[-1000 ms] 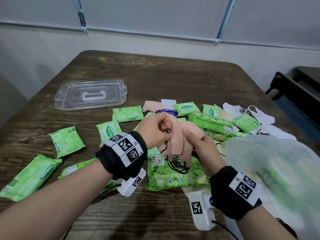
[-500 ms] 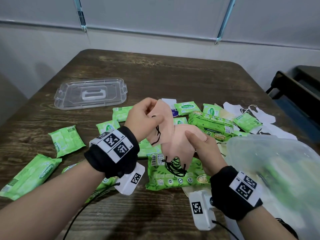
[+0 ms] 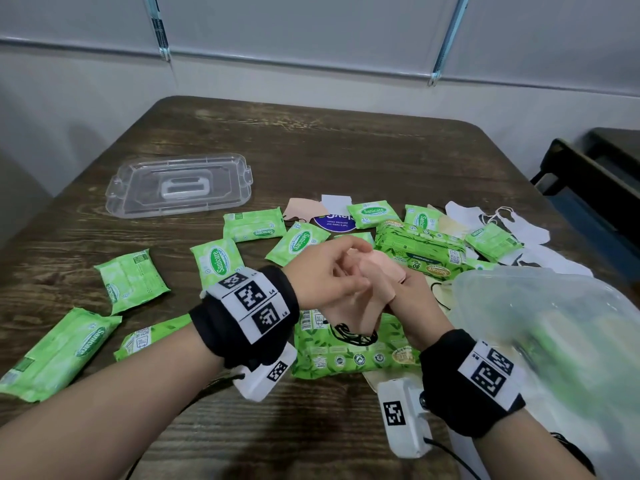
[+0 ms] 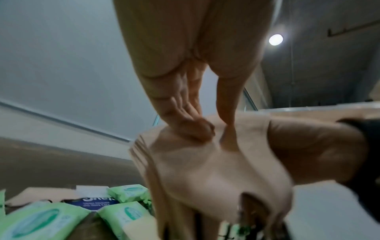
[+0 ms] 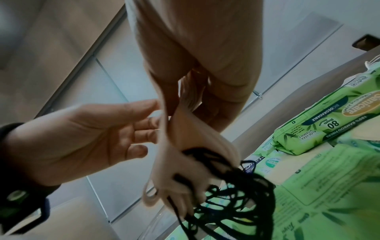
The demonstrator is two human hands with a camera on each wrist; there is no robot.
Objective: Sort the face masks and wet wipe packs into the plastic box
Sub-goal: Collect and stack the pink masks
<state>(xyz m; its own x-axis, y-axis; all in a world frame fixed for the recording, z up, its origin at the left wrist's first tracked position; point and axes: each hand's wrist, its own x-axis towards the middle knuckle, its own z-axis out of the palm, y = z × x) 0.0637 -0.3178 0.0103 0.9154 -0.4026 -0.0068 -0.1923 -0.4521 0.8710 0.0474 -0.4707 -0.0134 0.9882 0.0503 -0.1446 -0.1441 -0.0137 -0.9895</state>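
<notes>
Grip, head view: left hand and right hand both grasp one stack of peach face masks, held above the worktop; the left fingers curl over the stack's far end, the right hand clasps it from the right. Black ear loops dangle from the stack's near end, over a large green wet wipe pack. Small green wet wipe packs lie scattered to the left and far side. White masks lie far right. Clear plastic box stands at near right, just beside the right hand; green shows through its wall. Clear lid lies far left, well apart.

Left wrist view: left-hand fingertips press onto the top of the peach stack; blurred.

Right wrist view: right-hand fingers pinch the masks; the left hand touches them from the left, its fingers fairly straight here. The tangled loops hang below.
</notes>
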